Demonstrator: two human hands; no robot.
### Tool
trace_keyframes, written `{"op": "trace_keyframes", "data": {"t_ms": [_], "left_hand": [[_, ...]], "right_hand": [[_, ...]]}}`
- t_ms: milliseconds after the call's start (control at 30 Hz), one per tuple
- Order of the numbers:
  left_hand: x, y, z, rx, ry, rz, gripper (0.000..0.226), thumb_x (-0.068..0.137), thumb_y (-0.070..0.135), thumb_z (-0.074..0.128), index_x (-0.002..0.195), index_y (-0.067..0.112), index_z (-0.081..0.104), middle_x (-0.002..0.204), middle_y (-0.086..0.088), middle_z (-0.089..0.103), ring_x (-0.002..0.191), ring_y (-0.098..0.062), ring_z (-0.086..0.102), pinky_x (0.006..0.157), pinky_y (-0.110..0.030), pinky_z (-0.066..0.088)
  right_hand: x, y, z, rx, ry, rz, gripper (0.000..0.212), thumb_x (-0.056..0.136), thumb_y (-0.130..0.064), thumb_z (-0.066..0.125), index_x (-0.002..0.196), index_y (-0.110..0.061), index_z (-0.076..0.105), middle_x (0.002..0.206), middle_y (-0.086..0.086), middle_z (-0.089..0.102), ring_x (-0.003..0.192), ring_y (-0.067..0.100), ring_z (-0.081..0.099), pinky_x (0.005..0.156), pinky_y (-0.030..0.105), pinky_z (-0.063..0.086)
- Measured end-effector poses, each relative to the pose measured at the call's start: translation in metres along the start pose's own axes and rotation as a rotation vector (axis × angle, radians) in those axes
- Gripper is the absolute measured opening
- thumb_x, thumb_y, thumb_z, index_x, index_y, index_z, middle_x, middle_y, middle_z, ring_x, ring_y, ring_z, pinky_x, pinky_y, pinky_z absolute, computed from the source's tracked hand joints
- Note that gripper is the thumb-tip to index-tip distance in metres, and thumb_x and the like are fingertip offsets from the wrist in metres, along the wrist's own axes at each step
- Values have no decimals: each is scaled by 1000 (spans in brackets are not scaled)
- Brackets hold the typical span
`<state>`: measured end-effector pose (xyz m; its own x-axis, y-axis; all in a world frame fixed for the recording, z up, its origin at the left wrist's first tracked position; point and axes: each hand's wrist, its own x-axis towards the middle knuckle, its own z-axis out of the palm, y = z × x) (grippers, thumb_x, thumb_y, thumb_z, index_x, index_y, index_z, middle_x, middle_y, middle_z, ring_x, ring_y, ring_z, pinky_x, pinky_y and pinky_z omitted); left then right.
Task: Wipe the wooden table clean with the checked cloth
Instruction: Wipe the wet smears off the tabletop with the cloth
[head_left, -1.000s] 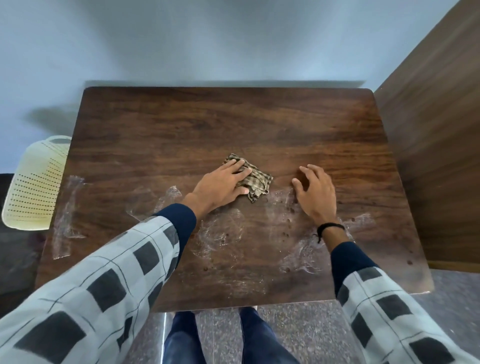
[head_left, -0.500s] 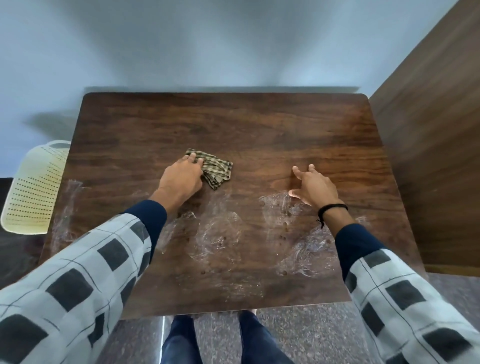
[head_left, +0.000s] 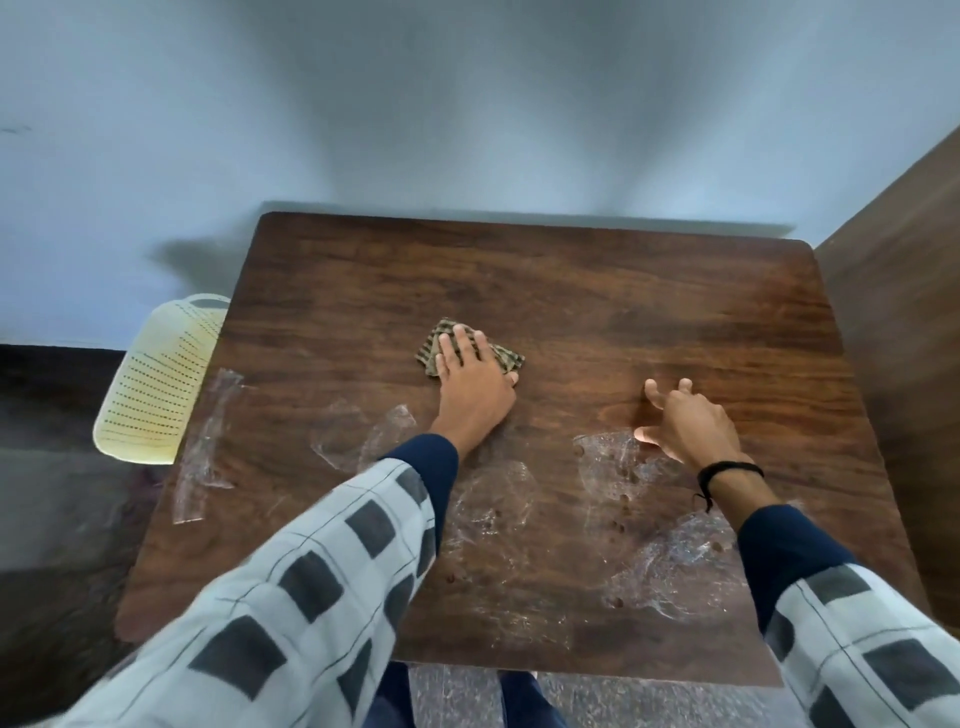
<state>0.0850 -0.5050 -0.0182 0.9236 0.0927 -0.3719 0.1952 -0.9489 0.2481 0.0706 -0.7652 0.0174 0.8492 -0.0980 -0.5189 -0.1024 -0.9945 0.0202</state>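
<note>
Left hand (head_left: 470, 387), grip flat, presses checked cloth (head_left: 430, 352) (soft, light; likely bunches unless pressed centrally) on worktop (head_left: 571, 291); right hand (head_left: 691, 426) spread, empty.

The cloth (head_left: 430, 349) lies on the counter (head_left: 571, 291) at frame centre, under the left hand (head_left: 475, 395). The right hand (head_left: 691, 426) rests on the counter, right of it. The basket (head_left: 156, 384) stands beyond the counter's left edge.

One wooden table (head_left: 571, 291), one checked cloth (head_left: 430, 349), one basket (head_left: 156, 384), two hands (head_left: 475, 397) (head_left: 693, 431)
</note>
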Motion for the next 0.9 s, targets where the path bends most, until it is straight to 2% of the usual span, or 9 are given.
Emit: {"op": "trace_keyframes", "data": {"t_ms": [100, 200, 300, 367, 500, 567, 700, 767, 900], "left_hand": [[15, -24, -18, 75, -69, 241, 73, 104, 45, 37, 158, 8, 5, 164, -18, -7, 150, -40, -10, 122, -49, 2], [22, -43, -33, 147, -187, 463, 62, 107, 37, 31, 158, 10, 9, 165, -9, -7, 150, -33, -12, 121, -42, -2], [22, -39, -37, 137, -239, 588, 55, 108, 34, 29, 157, 11, 18, 166, -3, -1, 151, -28, -10, 120, -35, -3], [21, -36, -34, 91, -212, 597, 53, 108, 35, 29, 156, 13, 25, 165, 0, 4, 152, -24, -5, 121, -34, 1], [15, -62, -29, -3, -68, 465, 48, 106, 42, 34, 150, 24, 42, 164, 10, 15, 152, -14, 5, 118, -41, 26], [13, -88, -33, -4, -20, 387, 47, 105, 44, 35, 148, 27, 45, 163, 10, 19, 152, -13, 8, 115, -44, 31], [5, -163, -56, -7, 56, 165, 48, 105, 45, 37, 148, 27, 46, 163, 8, 19, 151, -14, 12, 117, -40, 27], [-2, -201, -67, -9, 97, 39, 50, 103, 49, 39, 147, 27, 47, 163, 7, 20, 150, -17, 17, 116, -45, 30], [-13, -242, -79, -85, 112, -120, 56, 101, 56, 38, 145, 23, 50, 162, 1, 21, 150, -22, 21, 117, -43, 24]], "right_hand": [[-1, -3, -3, -2, -11, 3, 73, 94, -39, 65, 155, -33, 25, 163, 21, 15, 124, 39, 55, 98, 45, 48], [-2, -5, -5, 5, -18, 16, 71, 93, -39, 68, 153, -30, 31, 158, 21, 27, 120, 39, 57, 94, 43, 49], [-1, -6, -5, 15, -2, 7, 65, 91, -36, 71, 147, -25, 40, 140, 19, 46, 109, 37, 62, 88, 41, 51], [-1, -5, -5, 4, -5, 10, 67, 91, -37, 71, 148, -25, 39, 136, 17, 48, 110, 36, 61, 87, 41, 52], [-2, -6, -5, -31, -14, 9, 72, 95, -44, 63, 155, -34, 25, 161, 17, 25, 126, 36, 54, 97, 44, 48], [-3, -7, -7, -43, -24, 19, 73, 95, -45, 62, 156, -36, 22, 163, 16, 18, 130, 37, 51, 102, 46, 45], [-5, -27, -12, 37, -21, -7, 76, 93, -47, 65, 156, -36, 25, 162, 16, 23, 139, 34, 42, 110, 48, 36], [-5, -56, -19, 81, -30, -67, 77, 92, -56, 61, 156, -39, 21, 165, 11, 15, 144, 32, 35, 115, 48, 29], [3, -136, -26, 90, -53, -258, 85, 89, -58, 64, 157, -43, 14, 167, 5, 0, 145, 43, 29, 113, 49, 34]]}}
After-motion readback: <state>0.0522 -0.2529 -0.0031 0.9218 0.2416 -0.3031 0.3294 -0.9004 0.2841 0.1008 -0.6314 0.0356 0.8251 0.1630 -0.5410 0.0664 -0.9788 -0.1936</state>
